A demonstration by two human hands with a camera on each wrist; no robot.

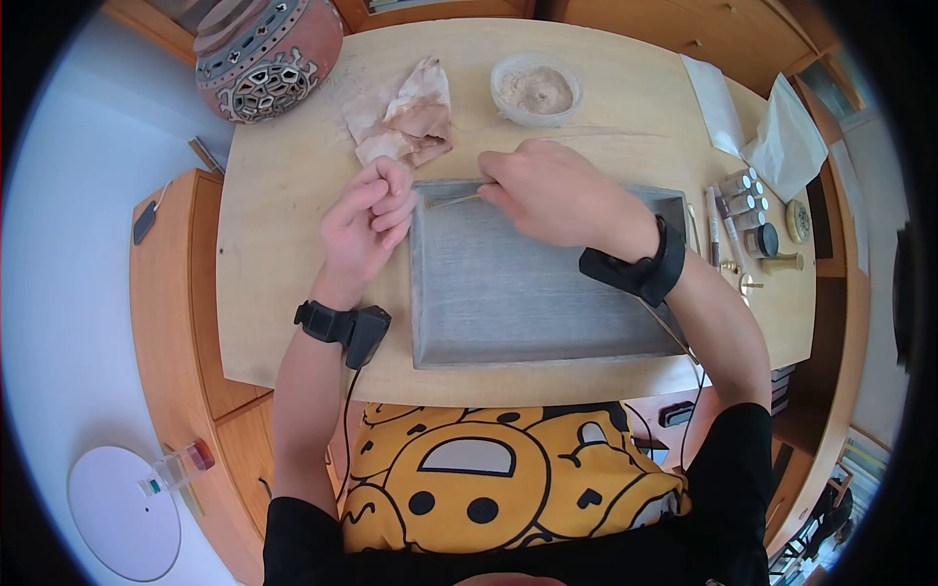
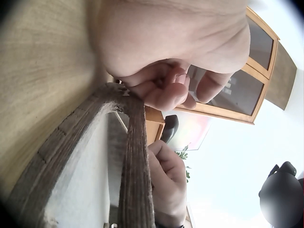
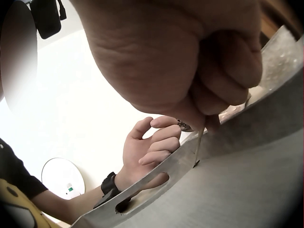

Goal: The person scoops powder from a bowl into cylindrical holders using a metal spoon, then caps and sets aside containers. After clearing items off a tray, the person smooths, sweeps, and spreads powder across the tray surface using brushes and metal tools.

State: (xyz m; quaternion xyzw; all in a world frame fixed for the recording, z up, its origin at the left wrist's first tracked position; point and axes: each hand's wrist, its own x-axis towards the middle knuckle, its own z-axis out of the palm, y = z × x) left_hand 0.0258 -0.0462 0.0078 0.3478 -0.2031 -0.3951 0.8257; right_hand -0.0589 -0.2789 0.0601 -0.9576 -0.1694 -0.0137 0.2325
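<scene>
A shallow grey wooden tray (image 1: 528, 293) lies on the table before the person. The right hand (image 1: 562, 195) is over its far edge, pinching a thin, straight, brass-coloured stick (image 1: 454, 201). In the right wrist view, the stick (image 3: 199, 145) slants down from the fingertips, its dark tip at the tray's inner surface by a corner. Just outside the tray's far left corner is the left hand (image 1: 369, 220), palm turned up, fingers loosely curled around nothing. The left wrist view shows this hand (image 2: 161, 90) close beside the tray's corner (image 2: 116, 97).
Behind the tray are a glass bowl (image 1: 535, 90) of pale powder and a stained, crumpled cloth (image 1: 405, 117). A patterned clay pot (image 1: 269, 73) stands at the back left. Several small jars (image 1: 747, 205), pens (image 1: 715, 220) and brass pieces (image 1: 749, 283) lie along the right, near white paper (image 1: 713, 103).
</scene>
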